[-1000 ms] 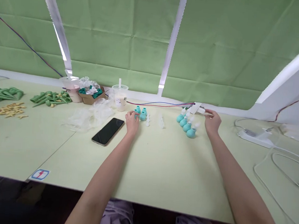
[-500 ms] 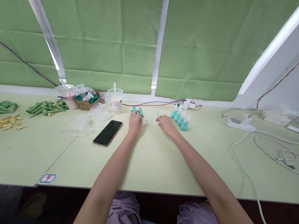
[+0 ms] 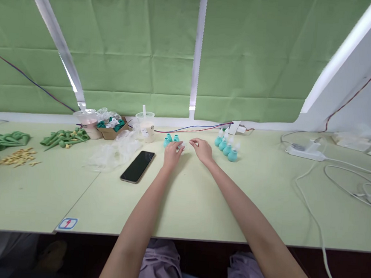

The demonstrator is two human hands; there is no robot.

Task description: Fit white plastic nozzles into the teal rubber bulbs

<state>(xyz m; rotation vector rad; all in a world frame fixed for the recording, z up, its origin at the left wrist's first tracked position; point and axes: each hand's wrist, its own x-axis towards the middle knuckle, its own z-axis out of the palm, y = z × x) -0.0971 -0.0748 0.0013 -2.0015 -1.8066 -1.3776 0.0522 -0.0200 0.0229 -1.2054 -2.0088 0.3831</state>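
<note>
Thumb and fingers of my left hand (image 3: 172,154) close on a small clear piece (image 3: 181,145), whose exact kind is too small to tell. Just behind this hand stand several open-topped teal bulb-shaped bottles (image 3: 167,141). My right hand (image 3: 203,150) hovers a little to the right, fingertips pinched together; whatever is between them is too small to make out. To its right, a slanting row of teal bottles (image 3: 226,149) stands upright with whitish clear pointed tips on top.
A black phone (image 3: 137,166) lies left of my left arm, beside crumpled clear plastic (image 3: 112,152). Drink cups (image 3: 146,127) and a small cardboard box (image 3: 111,133) stand behind. Green pieces (image 3: 65,138) and yellow bits (image 3: 18,156) lie farther left. A power strip (image 3: 305,152) with cables is at right.
My left hand has shifted right onto the small clear pieces, uncovering more teal bottles. My right hand has raised slightly and brought its fingertips together in a pinch. The view has tilted slightly.
</note>
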